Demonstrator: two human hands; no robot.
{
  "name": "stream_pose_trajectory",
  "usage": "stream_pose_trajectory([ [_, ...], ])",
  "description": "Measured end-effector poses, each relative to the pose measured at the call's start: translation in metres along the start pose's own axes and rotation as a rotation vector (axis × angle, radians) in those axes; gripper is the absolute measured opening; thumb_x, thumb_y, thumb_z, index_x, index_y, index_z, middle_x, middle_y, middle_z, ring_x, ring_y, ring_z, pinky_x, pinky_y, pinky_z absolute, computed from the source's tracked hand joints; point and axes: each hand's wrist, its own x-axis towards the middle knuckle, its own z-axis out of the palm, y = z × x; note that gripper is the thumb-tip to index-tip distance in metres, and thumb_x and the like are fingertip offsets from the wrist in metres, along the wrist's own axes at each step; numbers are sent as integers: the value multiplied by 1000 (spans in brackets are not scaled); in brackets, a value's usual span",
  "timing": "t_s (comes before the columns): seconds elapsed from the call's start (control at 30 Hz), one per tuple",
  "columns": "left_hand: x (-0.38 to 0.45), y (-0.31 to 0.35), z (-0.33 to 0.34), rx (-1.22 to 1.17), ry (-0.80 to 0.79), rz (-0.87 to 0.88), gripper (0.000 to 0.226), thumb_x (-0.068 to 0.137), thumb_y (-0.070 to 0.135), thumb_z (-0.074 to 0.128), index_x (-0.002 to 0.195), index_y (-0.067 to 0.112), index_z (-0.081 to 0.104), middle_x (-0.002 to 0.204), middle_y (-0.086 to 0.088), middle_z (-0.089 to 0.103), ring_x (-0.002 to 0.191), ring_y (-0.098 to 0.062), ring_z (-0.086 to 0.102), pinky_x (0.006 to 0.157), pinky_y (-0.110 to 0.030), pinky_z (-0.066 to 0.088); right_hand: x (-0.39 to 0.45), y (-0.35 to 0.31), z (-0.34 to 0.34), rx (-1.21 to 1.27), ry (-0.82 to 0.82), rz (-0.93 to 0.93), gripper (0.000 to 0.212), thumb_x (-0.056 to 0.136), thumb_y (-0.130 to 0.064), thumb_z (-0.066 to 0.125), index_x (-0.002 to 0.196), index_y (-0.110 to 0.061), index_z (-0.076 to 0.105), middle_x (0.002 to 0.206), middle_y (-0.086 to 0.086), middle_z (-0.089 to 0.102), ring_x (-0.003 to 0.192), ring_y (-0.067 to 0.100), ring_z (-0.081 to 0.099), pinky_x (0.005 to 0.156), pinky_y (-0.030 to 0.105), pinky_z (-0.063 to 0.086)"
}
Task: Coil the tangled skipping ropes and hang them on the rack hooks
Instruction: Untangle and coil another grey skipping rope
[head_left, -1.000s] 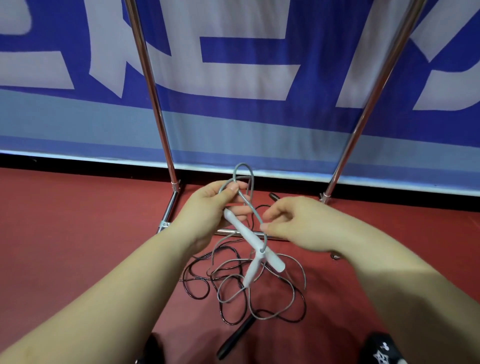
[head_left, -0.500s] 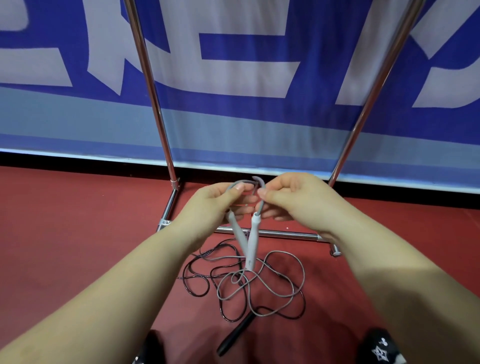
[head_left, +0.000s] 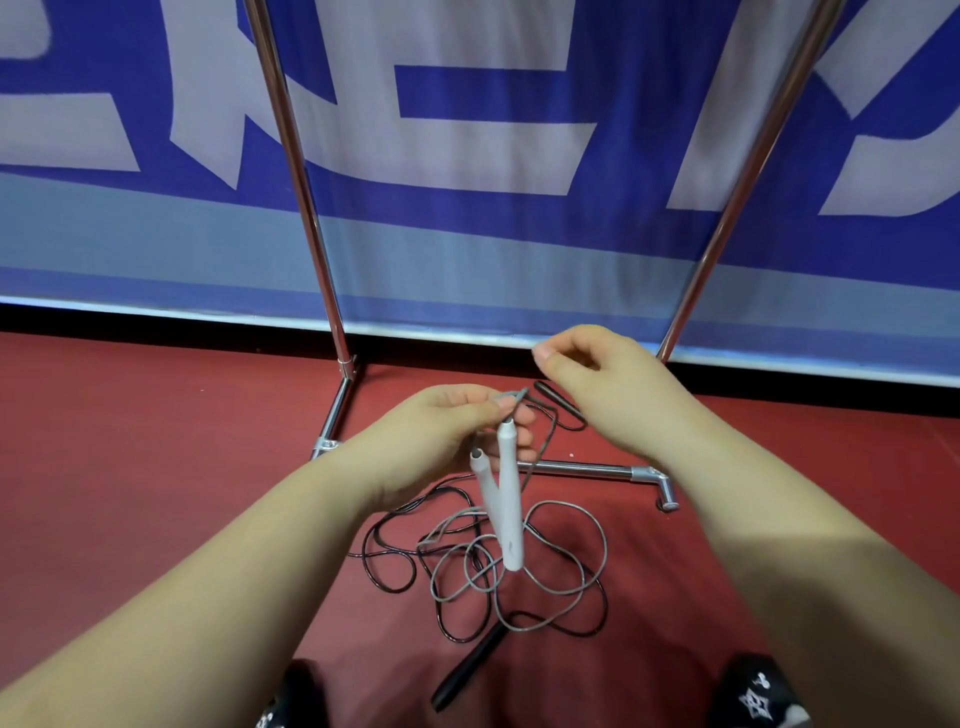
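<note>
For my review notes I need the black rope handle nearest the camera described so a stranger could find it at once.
Start at the chrome rack standing before the blue banner, then drop to the tangle of cords on the red floor below the hands. The black handle lies at the tangle's near edge, slanting between the shoes. Unlike the two white handles dangling from the left hand, it is dark and lies on the floor.

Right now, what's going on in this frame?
A person is sorting tangled skipping ropes on the red floor in front of a metal rack. The left hand pinches the grey rope just above its two white handles, which hang down side by side. The right hand is raised beside it, fingers curled, apparently holding nothing. Most of the grey rope lies looped on the floor, tangled with a black rope. Nothing is coiled or hung yet.
</note>
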Motion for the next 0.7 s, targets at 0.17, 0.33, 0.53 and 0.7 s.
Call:
stream_pose_trajectory([
  [0.17,-5,10,1,-30,-29,-17,29,97,9,40,76,5,59,64,-4,62,60,-16,62,61,-24,54,-2,-1,4,-55,-227,-85,43,98,-44,38,83,-17,68,89,2,71,85,19,63,85,36,48],
  [0.33,-6,11,-4,111,5,-9,26,95,14,44,77,7,60,63,-3,61,58,-15,60,58,-20,51,-6,-4,-2,-151,-158,-133,42,94,-49,46,65,-20,58,69,16,62,59,16,51,64,36,46],
  [0.53,-11,6,-8,413,-69,18,25,82,28,66,90,4,65,71,0,68,66,-9,63,67,-18,50,2,-3,-2,303,138,-69,39,96,-40,48,63,-19,55,53,-2,47,51,10,47,72,43,51],
  [0.7,-12,1,-12,471,-69,-39,11,86,25,67,82,15,64,72,0,68,64,-10,62,67,-20,48,11,7,-12,461,248,44,39,97,-40,48,65,-19,57,45,-10,45,47,8,46,87,55,50],
])
